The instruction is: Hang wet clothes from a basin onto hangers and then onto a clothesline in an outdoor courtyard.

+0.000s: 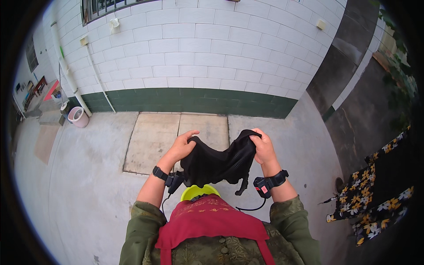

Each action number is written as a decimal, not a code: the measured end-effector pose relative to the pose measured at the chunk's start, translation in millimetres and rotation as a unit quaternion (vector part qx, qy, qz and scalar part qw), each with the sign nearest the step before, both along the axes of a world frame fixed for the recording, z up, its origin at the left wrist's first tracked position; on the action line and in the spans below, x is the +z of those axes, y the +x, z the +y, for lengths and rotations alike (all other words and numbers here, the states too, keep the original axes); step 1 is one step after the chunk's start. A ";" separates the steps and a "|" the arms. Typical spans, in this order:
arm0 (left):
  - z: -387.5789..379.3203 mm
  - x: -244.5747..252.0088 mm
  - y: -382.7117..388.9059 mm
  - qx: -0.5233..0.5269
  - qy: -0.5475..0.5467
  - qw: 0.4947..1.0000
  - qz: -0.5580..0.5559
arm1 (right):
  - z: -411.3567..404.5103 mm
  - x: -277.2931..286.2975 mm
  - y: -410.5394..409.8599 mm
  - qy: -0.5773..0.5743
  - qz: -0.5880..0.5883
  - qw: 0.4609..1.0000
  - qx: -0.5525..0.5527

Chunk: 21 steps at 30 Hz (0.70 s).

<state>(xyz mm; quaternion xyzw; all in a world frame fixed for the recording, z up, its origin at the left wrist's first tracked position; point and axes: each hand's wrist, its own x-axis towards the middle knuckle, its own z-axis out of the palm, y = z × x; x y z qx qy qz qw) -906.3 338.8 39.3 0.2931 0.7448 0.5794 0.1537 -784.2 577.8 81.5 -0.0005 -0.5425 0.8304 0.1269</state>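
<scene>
A piece of black cloth [217, 165] hangs stretched between my two hands, sagging in the middle. Its left corner is pinched by my left hand [183, 145], whose index finger points out to the right. My right hand [263, 147] grips the upper right edge. A thin strip dangles from the cloth's lower right. Below it stands a bright yellow-green basin [200, 190], partly covered by my red apron [215, 222]. Dark fabric shows inside the basin, mostly hidden. Each of my wrists wears a black strapped device with a cable.
Ahead rises a white-tiled wall [198, 49] with a green base. A pink bucket [79, 117] stands by a drainpipe [68, 73] at left. Floral black garments [356, 195] hang at right. Flat slabs [152, 142] are set in the concrete floor [89, 185].
</scene>
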 end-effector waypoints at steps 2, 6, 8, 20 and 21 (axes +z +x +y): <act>-6.0 -14.1 -11.1 0.056 0.008 0.998 0.035 | 6.2 2.2 2.1 0.001 0.000 0.999 -0.033; -21.8 5.2 -28.0 0.062 -0.020 0.992 0.104 | 45.7 5.8 10.2 0.005 0.006 0.990 -0.143; -20.8 43.1 -25.5 0.019 -0.117 0.981 0.151 | 60.9 15.5 15.2 0.044 0.020 0.985 -0.164; 12.5 34.9 -15.4 -0.199 -0.209 0.942 0.170 | 90.9 115.1 44.5 0.211 0.148 0.938 -0.233; 12.2 26.8 -20.6 -0.138 -0.250 0.936 0.206 | 89.8 111.5 41.8 0.250 0.125 0.931 -0.236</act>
